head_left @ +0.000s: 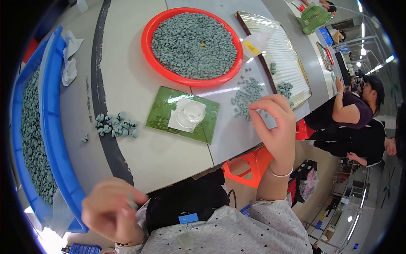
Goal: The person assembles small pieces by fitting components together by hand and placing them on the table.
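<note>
My left hand, smeared by motion, is at the lower left in front of the table's edge. A small grey-green stone-like piece shows at its curled fingers. Over a loose spread of similar green pieces is my right hand. Its thumb and forefinger tips are brought together in a pinch; I cannot make out whether anything is between them. Between the hands lies a green rectangular pad bearing a white square and a clear round dish. Larger dark-marked green pieces form a group left of the pad.
Behind the pad stands a red basin filled with green pieces. A blue bin of them lines the left. At right are a ridged white tray and a yellow-labelled clear bag. An orange stool and other people are beyond.
</note>
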### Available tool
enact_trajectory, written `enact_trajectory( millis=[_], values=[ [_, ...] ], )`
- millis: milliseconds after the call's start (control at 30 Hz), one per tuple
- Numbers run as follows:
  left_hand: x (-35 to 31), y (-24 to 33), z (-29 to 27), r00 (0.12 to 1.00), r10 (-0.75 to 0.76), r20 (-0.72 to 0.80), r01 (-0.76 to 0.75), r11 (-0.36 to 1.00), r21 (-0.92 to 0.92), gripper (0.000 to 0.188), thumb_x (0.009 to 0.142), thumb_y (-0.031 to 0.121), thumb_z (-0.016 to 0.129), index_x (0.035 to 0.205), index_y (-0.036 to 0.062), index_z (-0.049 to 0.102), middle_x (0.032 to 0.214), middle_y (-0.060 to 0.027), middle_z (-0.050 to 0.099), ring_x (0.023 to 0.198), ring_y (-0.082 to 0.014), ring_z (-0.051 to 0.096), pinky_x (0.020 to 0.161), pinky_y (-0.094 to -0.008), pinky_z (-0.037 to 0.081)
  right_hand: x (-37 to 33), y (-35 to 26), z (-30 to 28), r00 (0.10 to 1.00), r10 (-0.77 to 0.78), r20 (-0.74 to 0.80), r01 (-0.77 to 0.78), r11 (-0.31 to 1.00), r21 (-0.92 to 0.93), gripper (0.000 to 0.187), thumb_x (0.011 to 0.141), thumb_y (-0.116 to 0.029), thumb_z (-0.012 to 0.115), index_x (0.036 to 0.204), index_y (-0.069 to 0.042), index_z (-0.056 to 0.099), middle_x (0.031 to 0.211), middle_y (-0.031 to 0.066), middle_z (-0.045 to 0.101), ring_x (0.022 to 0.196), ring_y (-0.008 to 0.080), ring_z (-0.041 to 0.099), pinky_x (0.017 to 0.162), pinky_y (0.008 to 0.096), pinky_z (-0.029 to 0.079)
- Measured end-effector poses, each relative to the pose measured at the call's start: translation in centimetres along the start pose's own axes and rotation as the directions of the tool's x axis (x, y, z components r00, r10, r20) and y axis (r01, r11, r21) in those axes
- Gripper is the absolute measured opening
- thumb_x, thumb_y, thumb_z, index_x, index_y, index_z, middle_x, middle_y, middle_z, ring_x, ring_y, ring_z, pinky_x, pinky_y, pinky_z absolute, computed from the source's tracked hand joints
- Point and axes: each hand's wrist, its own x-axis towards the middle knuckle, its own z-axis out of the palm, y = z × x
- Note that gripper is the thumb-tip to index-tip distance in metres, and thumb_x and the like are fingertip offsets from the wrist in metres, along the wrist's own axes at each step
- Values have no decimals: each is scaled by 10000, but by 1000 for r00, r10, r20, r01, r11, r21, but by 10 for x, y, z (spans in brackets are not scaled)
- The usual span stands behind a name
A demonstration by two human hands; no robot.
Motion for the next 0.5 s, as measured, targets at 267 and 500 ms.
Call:
enact_trajectory(
  millis=[267, 500],
  values=[
    [-14, -18, 23, 876, -192, 442, 407, 786, -465, 299, 627, -138, 592, 885, -1, 653, 802, -113, 655, 734, -185, 618, 617, -257, 474, 0, -15, 12, 996, -56, 66, 61, 995, -74, 138, 647, 10, 662, 762, -56, 624, 796, 62, 529, 728, 250, 508, 628, 341, 430],
    [-16, -19, 33, 856, -285, 432, 478, 756, -448, 237, 652, -104, 624, 865, -6, 661, 827, -111, 651, 718, -179, 604, 619, -261, 474, -4, -20, 19, 997, -69, 21, 68, 995, 69, 118, 663, 18, 646, 753, -55, 624, 814, 76, 481, 732, 239, 474, 618, 304, 395]
  ],
)
